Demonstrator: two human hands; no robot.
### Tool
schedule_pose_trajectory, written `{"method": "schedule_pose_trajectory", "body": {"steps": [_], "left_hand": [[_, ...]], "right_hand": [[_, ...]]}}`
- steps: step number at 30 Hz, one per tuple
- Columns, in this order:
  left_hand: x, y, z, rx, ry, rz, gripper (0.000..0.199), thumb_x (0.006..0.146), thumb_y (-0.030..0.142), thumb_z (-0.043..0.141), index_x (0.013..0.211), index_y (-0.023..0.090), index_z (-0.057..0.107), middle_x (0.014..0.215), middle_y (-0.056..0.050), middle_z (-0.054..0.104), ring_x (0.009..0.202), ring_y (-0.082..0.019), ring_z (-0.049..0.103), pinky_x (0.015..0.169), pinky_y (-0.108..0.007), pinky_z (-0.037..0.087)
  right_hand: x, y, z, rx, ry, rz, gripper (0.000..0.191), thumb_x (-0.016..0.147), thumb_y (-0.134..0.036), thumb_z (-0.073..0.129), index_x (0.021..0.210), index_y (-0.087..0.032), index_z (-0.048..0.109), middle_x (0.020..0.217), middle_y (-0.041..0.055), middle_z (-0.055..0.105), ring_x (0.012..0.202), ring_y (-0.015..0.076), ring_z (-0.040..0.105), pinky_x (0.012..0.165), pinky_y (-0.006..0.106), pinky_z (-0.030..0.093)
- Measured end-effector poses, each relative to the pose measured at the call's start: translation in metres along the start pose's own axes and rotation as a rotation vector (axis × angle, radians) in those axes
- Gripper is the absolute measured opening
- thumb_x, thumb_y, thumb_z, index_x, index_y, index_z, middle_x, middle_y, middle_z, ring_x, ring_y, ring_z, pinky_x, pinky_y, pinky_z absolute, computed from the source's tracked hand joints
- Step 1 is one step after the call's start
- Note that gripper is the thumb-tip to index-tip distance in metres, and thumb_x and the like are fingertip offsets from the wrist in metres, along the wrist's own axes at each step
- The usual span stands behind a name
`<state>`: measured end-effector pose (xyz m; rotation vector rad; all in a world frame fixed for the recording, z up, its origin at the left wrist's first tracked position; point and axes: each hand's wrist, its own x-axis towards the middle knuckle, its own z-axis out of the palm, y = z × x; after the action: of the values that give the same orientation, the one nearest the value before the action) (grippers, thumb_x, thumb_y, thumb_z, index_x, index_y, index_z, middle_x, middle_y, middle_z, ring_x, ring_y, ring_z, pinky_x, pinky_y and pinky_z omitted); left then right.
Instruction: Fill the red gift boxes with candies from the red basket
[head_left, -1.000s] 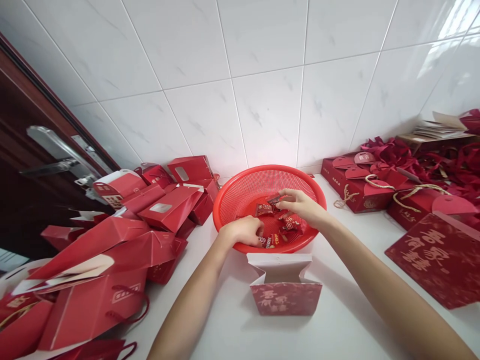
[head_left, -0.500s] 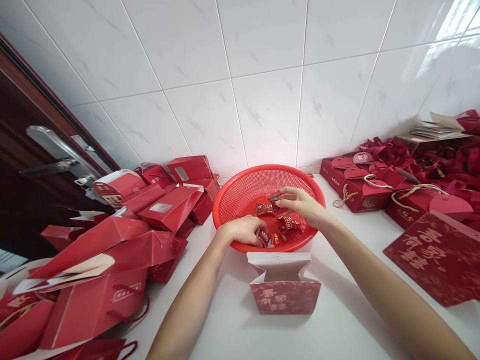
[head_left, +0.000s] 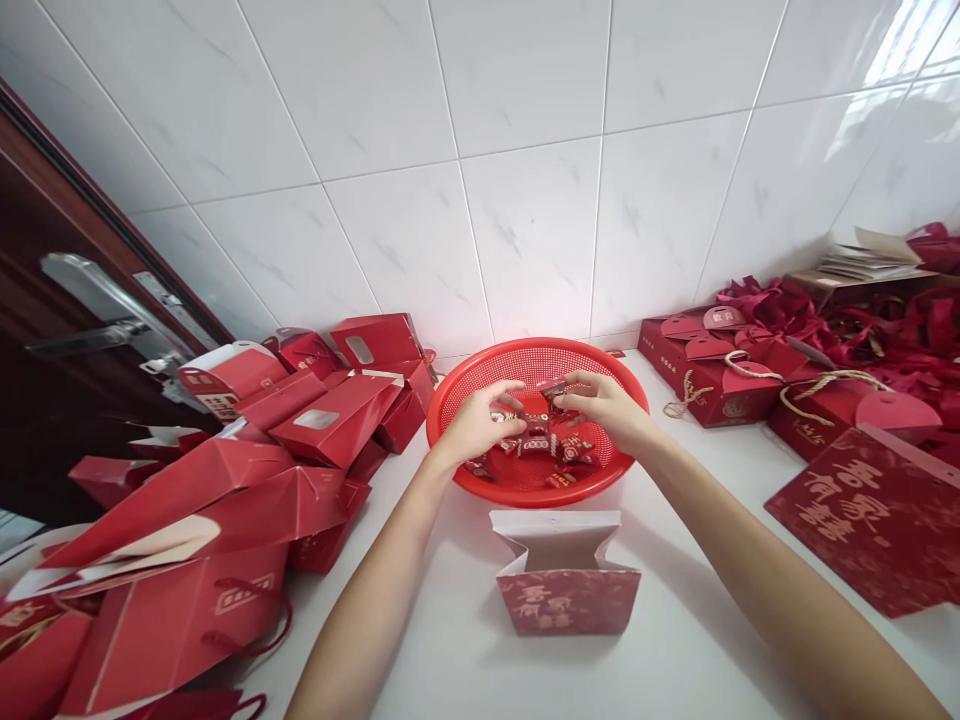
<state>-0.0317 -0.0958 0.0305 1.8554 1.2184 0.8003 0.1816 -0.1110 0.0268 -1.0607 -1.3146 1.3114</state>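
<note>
A red plastic mesh basket [head_left: 487, 490] holds several small wrapped candies [head_left: 576, 450] in dark red wrappers. Over its left half, my left hand [head_left: 476, 425] curls its fingers and thumb around a wrapped candy [head_left: 504, 414]; its fingers partly cover it. My right hand [head_left: 604, 408] reaches in from the right, pinching another dark red wrapped candy [head_left: 553, 390] between thumb and fingertips. Just in front of the basket stands a small red gift box [head_left: 570, 603] with gold-pink lettering, upright, its top open and white inside.
Folded red gift boxes [head_left: 315, 425] pile up along the left, beside a dark door with a metal handle [head_left: 112, 310]. More red boxes with rope handles [head_left: 720, 385] and a lettered red box [head_left: 862, 520] stand on the right. A white tiled wall [head_left: 532, 220] rises behind the basket.
My left hand has moved up from the basket's near left edge towards its middle, with a candy in its fingers. My right hand keeps its candy nearly in place.
</note>
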Motion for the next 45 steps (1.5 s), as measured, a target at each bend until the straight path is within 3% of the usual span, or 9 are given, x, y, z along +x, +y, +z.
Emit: {"method": "schedule_pose_trajectory", "body": {"steps": [3,9,18,24,29,38,40,42,45], "left_hand": [[-0.001,0.006,0.001,-0.107,0.061,0.014,0.049,0.072,0.026,0.073,0.119,0.016,0.065,0.098,-0.006,0.069,0.081,-0.016,0.067,0.077,-0.029,0.055],[-0.002,0.015,0.001,-0.435,0.096,-0.075,0.036,0.075,0.034,0.067,0.106,0.017,0.068,0.095,-0.005,0.067,0.075,-0.014,0.063,0.049,-0.019,0.042],[-0.005,0.013,0.005,-0.490,0.183,0.125,0.074,0.067,0.021,0.075,0.137,0.019,0.053,0.114,-0.006,0.074,0.098,-0.019,0.070,0.087,-0.030,0.055],[-0.007,0.012,0.008,-0.390,0.191,0.284,0.048,0.071,0.020,0.074,0.118,0.016,0.066,0.101,-0.009,0.080,0.103,-0.026,0.072,0.094,-0.038,0.055],[-0.010,0.013,0.010,-0.311,0.150,0.383,0.053,0.076,0.011,0.063,0.129,0.016,0.062,0.097,-0.008,0.081,0.126,-0.026,0.063,0.107,-0.041,0.048],[-0.019,0.025,-0.006,-0.385,0.192,0.481,0.045,0.077,0.015,0.070,0.121,0.021,0.064,0.134,-0.010,0.065,0.130,-0.025,0.058,0.112,-0.041,0.045],[-0.033,0.038,-0.020,-0.333,0.124,0.509,0.022,0.081,0.022,0.071,0.103,0.021,0.071,0.129,-0.009,0.067,0.121,-0.025,0.063,0.107,-0.041,0.048],[-0.049,0.053,-0.033,-0.199,-0.099,0.519,0.006,0.083,0.025,0.071,0.080,0.019,0.073,0.121,-0.008,0.069,0.112,-0.025,0.065,0.102,-0.039,0.050],[-0.070,0.071,-0.041,0.027,-0.461,0.461,0.006,0.082,0.024,0.075,0.085,0.021,0.079,0.115,-0.008,0.072,0.105,-0.023,0.068,0.094,-0.033,0.053]], "right_hand": [[0.000,-0.002,0.001,-0.001,-0.028,-0.006,0.016,0.073,-0.021,0.071,0.087,-0.018,0.066,0.090,0.0046,0.071,0.081,0.0173,0.068,0.064,0.027,0.059],[-0.005,-0.009,0.008,-0.077,-0.051,0.037,0.005,0.079,-0.019,0.067,0.082,-0.017,0.063,0.085,0.0040,0.069,0.074,0.0142,0.067,0.057,0.023,0.058],[-0.012,-0.012,0.015,0.044,-0.145,0.104,0.011,0.083,-0.019,0.064,0.089,-0.019,0.054,0.077,0.0020,0.072,0.051,0.0133,0.067,0.049,0.024,0.054],[-0.009,-0.010,0.013,0.216,-0.193,0.124,0.015,0.086,-0.031,0.065,0.092,-0.019,0.059,0.080,0.0040,0.072,0.057,0.0160,0.070,0.049,0.024,0.054],[-0.009,-0.008,0.011,0.228,-0.205,0.062,0.035,0.077,-0.039,0.081,0.097,-0.020,0.060,0.084,0.0032,0.072,0.063,0.0159,0.071,0.060,0.029,0.060],[-0.013,-0.021,0.007,0.209,-0.086,-0.095,0.042,0.062,-0.027,0.088,0.092,-0.020,0.059,0.079,-0.0009,0.071,0.062,0.0139,0.066,0.058,0.028,0.056],[-0.017,-0.029,0.003,0.172,-0.055,-0.176,0.039,0.062,-0.025,0.088,0.091,-0.018,0.061,0.079,-0.0002,0.071,0.063,0.0128,0.064,0.056,0.026,0.053],[-0.023,-0.040,-0.002,0.134,-0.050,-0.254,0.036,0.064,-0.023,0.087,0.090,-0.017,0.063,0.080,0.0002,0.070,0.064,0.0116,0.062,0.055,0.024,0.051],[-0.035,-0.055,-0.011,0.070,-0.136,-0.327,0.033,0.070,-0.024,0.086,0.093,-0.018,0.063,0.083,0.0003,0.068,0.066,0.0108,0.060,0.055,0.023,0.050]]}}
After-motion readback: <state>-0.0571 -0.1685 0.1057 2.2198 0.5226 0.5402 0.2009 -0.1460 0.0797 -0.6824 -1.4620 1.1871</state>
